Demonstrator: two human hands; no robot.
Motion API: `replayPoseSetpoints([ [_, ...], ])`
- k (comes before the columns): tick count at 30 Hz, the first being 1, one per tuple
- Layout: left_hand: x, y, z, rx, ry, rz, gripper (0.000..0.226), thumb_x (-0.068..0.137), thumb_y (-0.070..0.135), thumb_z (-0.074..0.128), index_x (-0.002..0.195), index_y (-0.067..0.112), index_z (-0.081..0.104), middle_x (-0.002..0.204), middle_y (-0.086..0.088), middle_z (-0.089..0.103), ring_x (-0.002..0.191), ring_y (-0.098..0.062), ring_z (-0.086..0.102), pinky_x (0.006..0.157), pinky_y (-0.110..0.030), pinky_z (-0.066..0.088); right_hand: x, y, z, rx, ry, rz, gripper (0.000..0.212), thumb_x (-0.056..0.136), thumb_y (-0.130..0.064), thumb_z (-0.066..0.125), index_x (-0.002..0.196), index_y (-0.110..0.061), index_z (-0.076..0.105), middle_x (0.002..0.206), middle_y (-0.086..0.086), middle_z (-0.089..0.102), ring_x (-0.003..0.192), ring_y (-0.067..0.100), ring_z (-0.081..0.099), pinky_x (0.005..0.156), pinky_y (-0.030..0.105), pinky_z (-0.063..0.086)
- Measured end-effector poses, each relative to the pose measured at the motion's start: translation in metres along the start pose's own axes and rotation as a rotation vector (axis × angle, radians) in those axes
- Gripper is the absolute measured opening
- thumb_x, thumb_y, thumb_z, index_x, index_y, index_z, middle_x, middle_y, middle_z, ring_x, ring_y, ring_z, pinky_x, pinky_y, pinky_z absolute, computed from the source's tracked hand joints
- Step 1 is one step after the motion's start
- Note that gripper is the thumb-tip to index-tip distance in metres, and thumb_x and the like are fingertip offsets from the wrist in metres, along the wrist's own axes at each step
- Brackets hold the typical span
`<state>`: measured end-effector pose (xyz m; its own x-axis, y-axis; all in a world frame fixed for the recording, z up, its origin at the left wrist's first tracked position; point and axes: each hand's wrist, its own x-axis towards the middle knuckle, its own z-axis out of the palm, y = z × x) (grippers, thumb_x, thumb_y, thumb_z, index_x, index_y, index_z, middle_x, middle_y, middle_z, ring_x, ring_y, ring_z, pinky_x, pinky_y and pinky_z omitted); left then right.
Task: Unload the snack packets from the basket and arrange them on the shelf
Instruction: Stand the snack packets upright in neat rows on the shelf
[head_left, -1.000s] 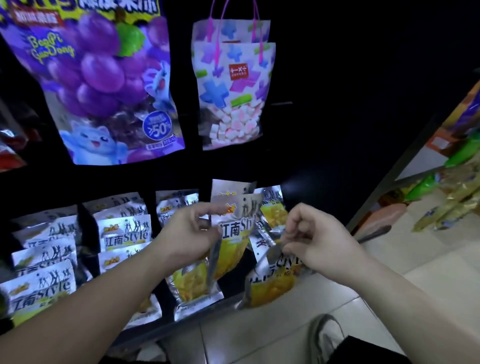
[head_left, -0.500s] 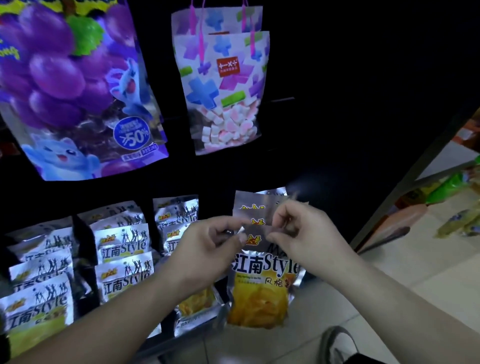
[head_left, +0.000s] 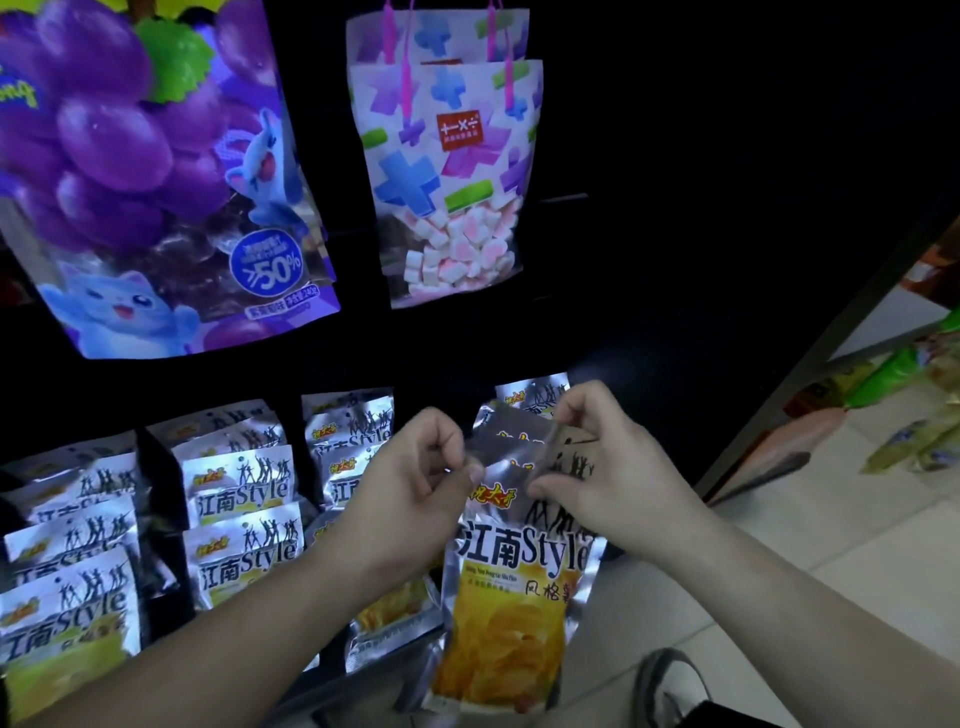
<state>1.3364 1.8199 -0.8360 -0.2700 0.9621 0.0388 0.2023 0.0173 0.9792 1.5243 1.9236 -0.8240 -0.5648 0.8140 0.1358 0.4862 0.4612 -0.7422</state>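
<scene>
**Foil packet held at shelf front, both hands on top edge**

A flat, glossy foil snack packet (head_left: 514, 587) is held upright just in front of the right end of the shelf (head_left: 675, 312). Its silver upper part is crinkled and printed with black lettering. The lower half is yellow, with a picture of crisps.

The top edge is pinched at both corners. At the left corner, thumb and curled fingers of the left hand (head_left: 415, 483) are closed on the foil. At the right corner it is gripped the same way by the right hand (head_left: 608, 467), knuckles raised. Both forearms are angled in from below.

Behind and left of the hands, matching silver packets (head_left: 239, 525) are stacked in overlapping rows, leaning back, their seams catching the light.

Further up, two soft pouches are hung against the dark back panel: a large purple grape bag (head_left: 145, 171), shiny, and a white bag with pink handles (head_left: 447, 171), its clear window filled with small pink-and-white cubes.
</scene>
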Motion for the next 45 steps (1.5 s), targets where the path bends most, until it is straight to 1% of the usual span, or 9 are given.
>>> replayPoseSetpoints([
  [3, 0.002, -0.005, -0.003, 0.014, 0.05, 0.025, 0.028, 0.095, -0.009, 0.06, 0.074, 0.007, 0.051, 0.063, 0.009, 0.059, 0.062, 0.001, 0.054, 0.063, -0.013, 0.044, -0.002, -0.008, 0.0, 0.03, 0.067, -0.059, 0.062, 0.074, -0.018, 0.088, 0.098, -0.039, 0.035, 0.089, -0.02, 0.063, 0.076, 0.015, 0.062, 0.07, 0.041, 0.053],
  [7, 0.001, -0.004, -0.004, 0.044, 0.078, 0.01, 0.021, 0.095, -0.008, 0.061, 0.08, 0.006, 0.067, 0.078, -0.003, 0.071, 0.065, -0.004, 0.061, 0.061, -0.015, 0.047, 0.0, -0.001, 0.002, 0.079, -0.001, -0.149, 0.035, 0.079, -0.001, 0.077, 0.079, -0.028, 0.055, 0.079, -0.01, 0.065, 0.075, 0.013, 0.069, 0.071, 0.05, 0.055],
  [10, -0.001, -0.009, 0.0, 0.05, 0.068, -0.009, 0.029, 0.097, -0.003, 0.062, 0.081, 0.019, 0.073, 0.081, 0.001, 0.075, 0.058, -0.027, 0.058, 0.055, -0.039, 0.047, 0.003, 0.01, 0.007, 0.151, -0.04, -0.036, 0.035, 0.08, 0.004, 0.075, 0.078, -0.031, 0.07, 0.083, -0.009, 0.072, 0.08, 0.013, 0.072, 0.08, 0.047, 0.058],
  [13, -0.001, -0.012, 0.001, 0.085, -0.033, -0.043, 0.026, 0.1, 0.008, 0.063, 0.093, 0.029, 0.076, 0.097, 0.003, 0.077, 0.082, -0.043, 0.067, 0.077, -0.061, 0.054, 0.003, 0.014, 0.009, 0.204, -0.075, 0.016, 0.039, 0.084, 0.005, 0.073, 0.087, -0.034, 0.075, 0.097, -0.018, 0.073, 0.09, 0.008, 0.071, 0.084, 0.035, 0.059],
  [18, 0.0, -0.014, 0.005, 0.125, -0.135, -0.082, 0.028, 0.098, -0.001, 0.061, 0.089, 0.018, 0.079, 0.092, 0.006, 0.078, 0.084, -0.008, 0.073, 0.071, -0.019, 0.055, 0.001, 0.024, 0.006, 0.24, -0.09, 0.043, 0.039, 0.087, 0.006, 0.069, 0.087, -0.033, 0.076, 0.09, -0.017, 0.074, 0.082, 0.006, 0.069, 0.073, 0.023, 0.054],
  [25, 0.001, -0.014, 0.013, 0.05, -0.168, -0.035, 0.036, 0.098, -0.005, 0.059, 0.104, 0.024, 0.079, 0.105, 0.009, 0.079, 0.093, -0.014, 0.073, 0.075, -0.031, 0.058, 0.002, 0.032, 0.007, 0.31, -0.086, 0.055, 0.04, 0.089, 0.009, 0.065, 0.088, -0.03, 0.073, 0.092, -0.013, 0.072, 0.068, 0.007, 0.06, 0.061, 0.016, 0.047],
  [30, 0.005, -0.019, 0.01, 0.067, -0.117, -0.074, 0.042, 0.096, -0.004, 0.062, 0.095, 0.033, 0.082, 0.101, 0.007, 0.08, 0.099, -0.025, 0.074, 0.09, -0.047, 0.06, 0.003, 0.039, 0.013, 0.264, -0.087, 0.011, 0.034, 0.088, 0.005, 0.069, 0.091, -0.029, 0.072, 0.103, -0.015, 0.071, 0.09, 0.009, 0.068, 0.083, 0.029, 0.055],
  [37, 0.005, -0.031, -0.004, 0.114, 0.045, -0.174, 0.025, 0.093, -0.006, 0.066, 0.096, 0.013, 0.081, 0.095, 0.002, 0.079, 0.067, 0.007, 0.069, 0.059, -0.013, 0.055, 0.003, 0.05, 0.022, 0.018, 0.023, -0.075, 0.031, 0.077, -0.02, 0.088, 0.101, -0.038, 0.079, 0.115, -0.022, 0.059, 0.115, 0.005, 0.059, 0.096, 0.02, 0.047],
  [45, 0.003, -0.044, -0.027, 0.157, 0.081, -0.209, 0.028, 0.096, -0.001, 0.062, 0.101, 0.018, 0.081, 0.105, 0.01, 0.077, 0.092, 0.001, 0.071, 0.079, -0.01, 0.055, -0.007, 0.051, 0.023, 0.176, -0.046, 0.111, 0.026, 0.081, -0.011, 0.084, 0.099, -0.029, 0.08, 0.111, -0.011, 0.069, 0.108, 0.0, 0.064, 0.091, 0.018, 0.047],
])
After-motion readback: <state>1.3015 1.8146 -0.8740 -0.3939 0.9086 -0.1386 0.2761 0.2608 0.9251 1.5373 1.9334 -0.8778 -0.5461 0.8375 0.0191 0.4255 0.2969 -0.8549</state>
